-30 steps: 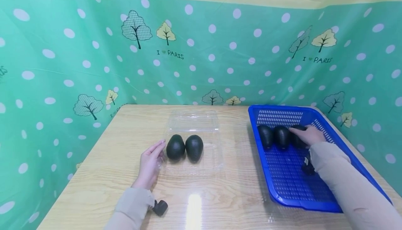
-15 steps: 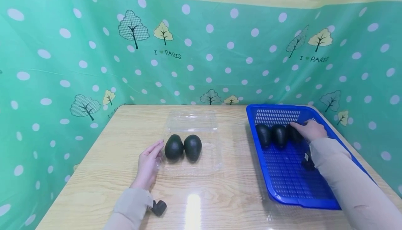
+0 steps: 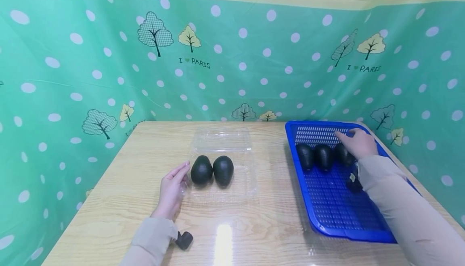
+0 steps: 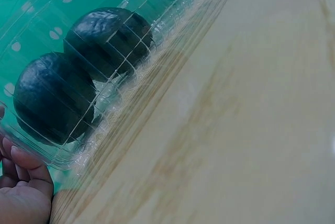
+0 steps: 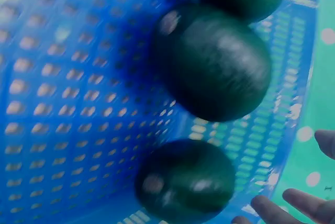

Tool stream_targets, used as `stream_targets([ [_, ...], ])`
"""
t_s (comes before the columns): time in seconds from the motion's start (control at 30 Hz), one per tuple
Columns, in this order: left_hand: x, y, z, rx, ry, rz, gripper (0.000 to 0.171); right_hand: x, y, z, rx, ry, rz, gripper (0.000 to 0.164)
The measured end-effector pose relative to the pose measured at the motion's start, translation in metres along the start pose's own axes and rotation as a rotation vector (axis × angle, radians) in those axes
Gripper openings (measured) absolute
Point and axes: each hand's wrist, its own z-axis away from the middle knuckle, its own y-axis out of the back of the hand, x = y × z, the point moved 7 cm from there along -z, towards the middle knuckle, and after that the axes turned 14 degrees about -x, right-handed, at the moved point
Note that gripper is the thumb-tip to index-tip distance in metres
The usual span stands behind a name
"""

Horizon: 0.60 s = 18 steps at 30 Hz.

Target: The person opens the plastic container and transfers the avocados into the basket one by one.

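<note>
A clear plastic clamshell container (image 3: 241,181) lies with its lid up on the table, two dark avocados (image 3: 201,170) side by side in its left part. My left hand (image 3: 172,189) pinches the container's left edge; the left wrist view has the fingers (image 4: 26,161) at the container's corner. In the blue basket (image 3: 308,205) at the right, three more dark avocados (image 3: 324,157) form a row near the back. My right hand (image 3: 359,143) hovers over the rightmost avocado (image 3: 343,154), fingers spread and holding nothing. In the right wrist view its fingers (image 5: 277,211) are apart from the avocados.
A polka-dot curtain (image 3: 225,84) hangs behind the table (image 3: 261,225). The basket's raised rim surrounds the right forearm. A small black device (image 3: 184,240) sits by the left wrist, and another dark device (image 3: 353,183) by the right wrist.
My right hand has come off the rightmost avocado and risen slightly, so more of that avocado shows. The left hand and the container have stayed in place.
</note>
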Motion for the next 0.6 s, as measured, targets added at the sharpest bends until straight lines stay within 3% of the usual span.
stream_targets([
  [0.6,-0.001,0.0,-0.001,0.001,0.018,-0.044,0.046,-0.039,0.0,0.006,-0.09,0.033,-0.238,0.1],
])
